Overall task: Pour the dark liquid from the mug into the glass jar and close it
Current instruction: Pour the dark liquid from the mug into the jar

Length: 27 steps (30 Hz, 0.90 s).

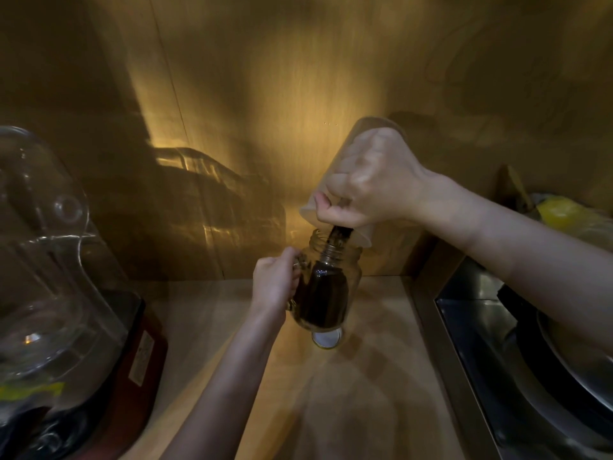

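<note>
My right hand (371, 184) grips a pale translucent mug (335, 180) by its handle, tipped steeply mouth-down over the glass jar (331, 280). A dark stream runs from the mug's rim into the jar's open mouth. The jar has a glass handle and is well over half full of dark liquid. It leans slightly, and my left hand (275, 280) is shut on its handle at the left side. A round white lid with a gold rim (326, 338) lies flat on the wooden counter (365, 376), just in front of the jar.
A large clear blender jug on a red base (59, 293) fills the left. A steel sink (497, 343) with a dark pan sits at the right, my right forearm above it. A wooden wall stands behind. Something yellow (560, 212) lies at far right.
</note>
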Available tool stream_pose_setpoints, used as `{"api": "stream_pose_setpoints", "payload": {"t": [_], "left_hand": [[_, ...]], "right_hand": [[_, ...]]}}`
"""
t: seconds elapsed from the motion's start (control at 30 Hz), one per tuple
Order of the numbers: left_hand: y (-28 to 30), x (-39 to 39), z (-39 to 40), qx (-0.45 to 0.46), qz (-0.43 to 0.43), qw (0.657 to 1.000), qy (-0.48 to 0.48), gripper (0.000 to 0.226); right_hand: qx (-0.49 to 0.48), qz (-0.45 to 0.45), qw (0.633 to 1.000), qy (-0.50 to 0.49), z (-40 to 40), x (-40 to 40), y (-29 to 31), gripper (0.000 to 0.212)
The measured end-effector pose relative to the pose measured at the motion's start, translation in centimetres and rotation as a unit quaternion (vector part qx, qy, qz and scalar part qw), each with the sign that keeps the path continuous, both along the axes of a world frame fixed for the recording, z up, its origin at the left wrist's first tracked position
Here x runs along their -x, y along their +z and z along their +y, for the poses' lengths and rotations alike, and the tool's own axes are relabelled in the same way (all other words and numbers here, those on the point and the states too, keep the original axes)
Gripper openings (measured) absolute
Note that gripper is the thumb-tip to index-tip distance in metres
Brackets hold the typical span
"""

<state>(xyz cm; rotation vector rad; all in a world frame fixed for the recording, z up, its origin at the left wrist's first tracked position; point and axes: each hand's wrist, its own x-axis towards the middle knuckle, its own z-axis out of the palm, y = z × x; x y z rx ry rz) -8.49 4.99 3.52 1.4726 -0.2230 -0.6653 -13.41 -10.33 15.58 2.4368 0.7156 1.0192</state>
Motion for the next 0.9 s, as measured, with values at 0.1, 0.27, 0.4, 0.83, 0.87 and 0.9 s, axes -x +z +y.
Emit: {"api": "stream_pose_setpoints", "payload": {"t": [0.1,0.27,0.4,0.83,0.87,0.9], "left_hand": [[0.1,0.0,0.0,0.002,0.002,1.000,-0.005,0.032],[0.3,-0.2,0.1,0.006,0.005,1.000,-0.008,0.031],[0.3,-0.2,0.1,0.006,0.006,1.000,-0.004,0.028],[0.5,0.0,0.3,0.023,0.018,1.000,0.000,0.041],[0.6,0.0,0.4,0.024,0.017,1.000,-0.001,0.041],[0.6,0.0,0.4,0.026,0.017,1.000,-0.003,0.042]], "right_hand": [[0.004,-0.002,1.000,0.008,0.1,-0.1,-0.1,0.048],[0.023,-0.003,1.000,0.016,-0.2,-0.3,0.2,0.047],[0.039,-0.005,0.999,0.021,0.2,-0.3,0.3,0.043],[0.049,-0.029,0.998,0.032,0.9,-0.1,0.3,0.045],[0.050,-0.031,0.998,0.035,0.9,-0.1,0.3,0.046],[0.052,-0.031,0.997,0.036,0.8,0.0,0.4,0.046]]}}
